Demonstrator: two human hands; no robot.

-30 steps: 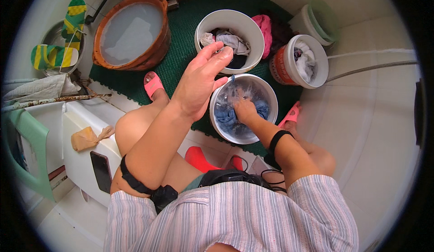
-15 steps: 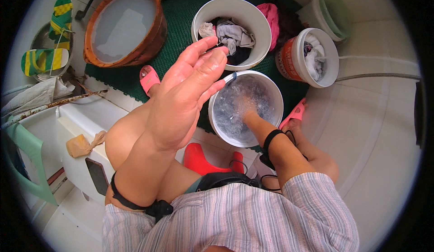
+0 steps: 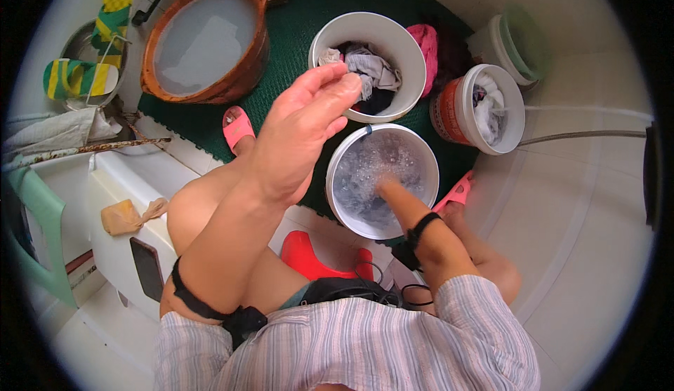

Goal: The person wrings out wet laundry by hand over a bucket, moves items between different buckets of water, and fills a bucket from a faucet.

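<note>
Below my knees stands a white bucket (image 3: 382, 234) of cloudy, bubbling water. My right hand (image 3: 385, 182) is dipped into it past the wrist, and its fingers are lost under the bubbles. My left hand (image 3: 295, 131) is raised in the air, up and left of that bucket. Its fingers are stretched out, wet-looking, and hold nothing. Beyond the fingertips is a second white bucket (image 3: 415, 75) with grey, white and dark clothes (image 3: 378, 71) inside. Whether my right hand grips anything under the water cannot be seen.
A brown basin (image 3: 258, 50) of milky water sits far left on a green mat (image 3: 295, 29). To the right, an orange-and-white bucket (image 3: 448, 114) holds white cloth. A red stool (image 3: 298, 250) is beneath me. A phone (image 3: 147, 268) and a yellow bagged block (image 3: 121, 217) lie at left.
My right hand has shifted slightly within the water, and more bubbles show around it. My left hand stays raised, its fingers a little closer together. The whole view has tilted a little.
</note>
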